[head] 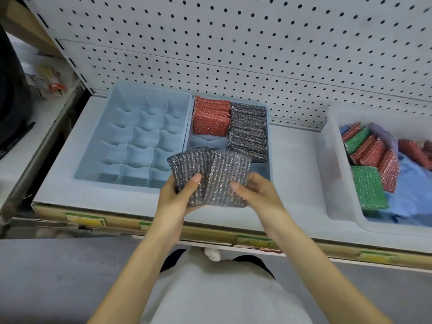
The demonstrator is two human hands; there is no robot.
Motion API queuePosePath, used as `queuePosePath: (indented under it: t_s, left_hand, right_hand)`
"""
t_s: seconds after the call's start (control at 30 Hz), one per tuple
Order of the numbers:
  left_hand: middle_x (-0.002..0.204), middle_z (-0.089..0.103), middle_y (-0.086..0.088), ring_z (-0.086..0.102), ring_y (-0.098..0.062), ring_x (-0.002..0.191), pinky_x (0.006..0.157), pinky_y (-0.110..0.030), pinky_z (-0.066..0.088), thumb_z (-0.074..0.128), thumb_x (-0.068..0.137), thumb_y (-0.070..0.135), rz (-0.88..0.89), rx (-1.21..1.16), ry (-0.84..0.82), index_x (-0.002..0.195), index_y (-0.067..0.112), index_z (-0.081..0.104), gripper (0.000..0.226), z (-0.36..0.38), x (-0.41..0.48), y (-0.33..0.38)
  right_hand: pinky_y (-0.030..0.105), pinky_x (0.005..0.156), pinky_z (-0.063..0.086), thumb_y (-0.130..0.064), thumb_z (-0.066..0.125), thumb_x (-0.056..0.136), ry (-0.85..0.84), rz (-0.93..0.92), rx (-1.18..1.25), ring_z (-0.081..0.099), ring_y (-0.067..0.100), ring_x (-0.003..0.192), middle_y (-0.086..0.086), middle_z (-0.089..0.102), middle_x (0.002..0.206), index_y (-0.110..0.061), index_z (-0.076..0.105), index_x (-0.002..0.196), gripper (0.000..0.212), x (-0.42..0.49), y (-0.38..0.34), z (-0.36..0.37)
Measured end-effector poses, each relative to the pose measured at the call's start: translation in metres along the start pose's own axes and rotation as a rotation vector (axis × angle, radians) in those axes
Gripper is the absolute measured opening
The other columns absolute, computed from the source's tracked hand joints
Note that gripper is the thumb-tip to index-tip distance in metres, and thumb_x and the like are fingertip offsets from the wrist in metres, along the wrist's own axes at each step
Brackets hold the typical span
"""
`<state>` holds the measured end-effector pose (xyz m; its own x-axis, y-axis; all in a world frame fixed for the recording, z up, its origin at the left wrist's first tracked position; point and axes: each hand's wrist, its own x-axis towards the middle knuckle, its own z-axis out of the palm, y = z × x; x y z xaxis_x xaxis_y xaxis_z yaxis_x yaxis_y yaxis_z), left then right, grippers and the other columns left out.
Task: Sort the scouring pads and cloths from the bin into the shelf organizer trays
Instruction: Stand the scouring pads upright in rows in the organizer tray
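Note:
Both hands hold a fanned stack of glittery grey scouring pads (210,169) above the shelf's front edge. My left hand (180,195) grips the stack's left side with the thumb on top. My right hand (254,190) holds its right side, thumb on the pads. Just behind them stands a blue organizer tray (268,136) holding a row of red pads (210,118) and a row of grey pads (249,132). At the right, a clear bin (336,160) contains red pads (371,150), green pads (369,188) and blue cloths (411,197).
A second blue organizer tray (140,136) with several small compartments sits left of the filled tray. White pegboard (233,43) backs the shelf. Bare shelf surface (294,164) lies between tray and bin. Dark objects stand at far left.

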<state>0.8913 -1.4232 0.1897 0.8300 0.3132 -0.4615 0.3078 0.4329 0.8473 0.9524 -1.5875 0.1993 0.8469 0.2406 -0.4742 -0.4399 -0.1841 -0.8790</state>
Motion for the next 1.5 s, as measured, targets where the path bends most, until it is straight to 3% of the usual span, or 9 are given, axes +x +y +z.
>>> queuePosePath:
  t_s: [0.1,0.2,0.37,0.5,0.63,0.93,1.07,1.17,1.5]
  left_hand:
    - [0.112,0.072,0.001,0.069,-0.017,0.102,0.081,-0.036,0.058,0.065,0.081,0.029,0.016,-0.047,0.082,0.124,0.016,0.058,0.045,-0.009,0.001,0.001]
    - [0.118,0.070,-0.001,0.068,-0.018,0.104,0.080,-0.035,0.059,0.062,0.087,0.027,0.014,-0.080,0.117,0.130,0.015,0.054,0.046,-0.019,0.001,0.002]
    - [0.123,0.066,-0.002,0.066,-0.018,0.108,0.080,-0.035,0.059,0.057,0.094,0.022,-0.009,-0.067,0.116,0.134,0.016,0.050,0.041,-0.025,0.004,-0.004]
    - [0.125,0.063,0.002,0.063,-0.016,0.112,0.094,-0.036,0.054,0.055,0.096,0.023,0.020,0.036,0.141,0.133,0.021,0.047,0.037,-0.023,0.004,-0.011]
    - [0.124,0.064,0.005,0.061,-0.014,0.113,0.106,-0.043,0.044,0.057,0.094,0.027,0.034,0.103,0.139,0.129,0.024,0.049,0.036,-0.024,0.002,-0.016]
    - [0.120,0.066,0.002,0.063,-0.014,0.110,0.104,-0.041,0.046,0.061,0.093,0.023,0.057,0.164,0.126,0.129,0.017,0.053,0.038,-0.018,-0.004,-0.013]
    - [0.116,0.069,0.003,0.066,-0.013,0.105,0.092,-0.031,0.052,0.060,0.093,0.018,0.025,0.116,0.065,0.124,0.019,0.056,0.031,-0.010,-0.011,-0.017]
    - [0.115,0.070,0.001,0.067,-0.016,0.105,0.092,-0.037,0.054,0.061,0.092,0.017,-0.003,0.098,0.015,0.123,0.018,0.057,0.031,0.003,-0.015,-0.020]
    - [0.112,0.072,-0.002,0.068,-0.019,0.104,0.097,-0.047,0.051,0.060,0.093,0.019,-0.002,0.131,-0.083,0.120,0.019,0.059,0.027,0.018,-0.017,-0.023]
  right_hand:
    - [0.034,0.076,0.052,-0.014,0.067,0.088,0.222,-0.127,-0.097,0.063,0.018,0.081,0.000,0.068,0.086,-0.019,0.062,0.087,0.007,0.020,-0.009,-0.036]
    - [0.042,0.073,0.052,-0.014,0.074,0.081,0.369,-0.399,-0.567,0.062,0.025,0.081,0.002,0.067,0.086,-0.016,0.067,0.088,0.010,0.045,-0.008,-0.062]
    - [0.034,0.062,0.045,-0.001,0.084,0.062,0.201,-0.714,-1.285,0.056,0.033,0.075,0.008,0.063,0.077,-0.008,0.073,0.081,0.023,0.064,0.002,-0.043]
    - [0.028,0.046,0.041,0.011,0.078,0.056,0.205,-0.676,-1.491,0.057,0.030,0.077,0.008,0.058,0.077,-0.006,0.068,0.073,0.026,0.077,0.016,-0.031]
    - [0.037,0.057,0.048,-0.007,0.068,0.084,0.245,-0.593,-1.439,0.053,0.030,0.098,0.012,0.057,0.098,-0.004,0.066,0.095,0.012,0.085,0.011,-0.034]
    - [0.036,0.068,0.048,-0.006,0.074,0.080,0.374,-0.628,-1.168,0.050,0.030,0.093,0.014,0.050,0.096,-0.002,0.063,0.092,0.017,0.076,0.017,-0.047]
    - [0.017,0.076,0.040,-0.021,0.070,0.086,0.398,-0.389,-0.589,0.054,0.013,0.076,0.003,0.056,0.096,-0.016,0.070,0.097,0.012,0.044,0.002,-0.044]
    - [0.022,0.069,0.051,-0.020,0.067,0.087,0.086,-0.109,-0.082,0.060,0.010,0.072,-0.001,0.066,0.085,-0.020,0.066,0.093,0.005,0.003,-0.006,-0.020]
    - [0.022,0.065,0.050,-0.010,0.080,0.074,0.002,-0.066,-0.148,0.056,0.010,0.068,0.001,0.058,0.078,-0.011,0.060,0.095,0.029,-0.011,0.011,0.005]
